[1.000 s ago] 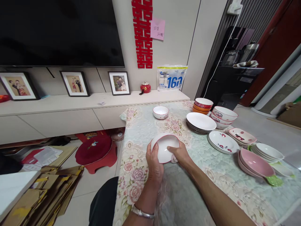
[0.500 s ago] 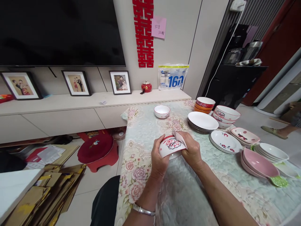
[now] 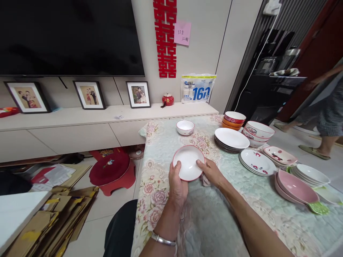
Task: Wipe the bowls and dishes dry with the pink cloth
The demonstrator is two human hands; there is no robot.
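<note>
A white bowl with a red rim (image 3: 188, 162) is held over the table, its inside turned up toward me. My left hand (image 3: 178, 184) grips its near left side, thumb over the rim. On the right side my right hand (image 3: 211, 172) pinches the rim, thumb inside and fingers hidden underneath. A bit of pale pinkish cloth (image 3: 206, 180) hangs below the right hand. Farther back on the flowered tablecloth (image 3: 158, 178) stands a similar white bowl (image 3: 185, 127), upright and apart from my hands.
To the right stand orange and red bowls (image 3: 233, 120), white plates (image 3: 232, 137), flowered plates (image 3: 257, 162), large bowls (image 3: 258, 130) and pink dishes (image 3: 296, 185). A red stool (image 3: 112, 171) and flattened cardboard (image 3: 56, 217) lie left of the table. A person's legs (image 3: 327, 125) show at far right.
The bowl has been turned from showing its patterned outside to showing its white inside. The cloth has gone from over the rim to beneath my right hand.
</note>
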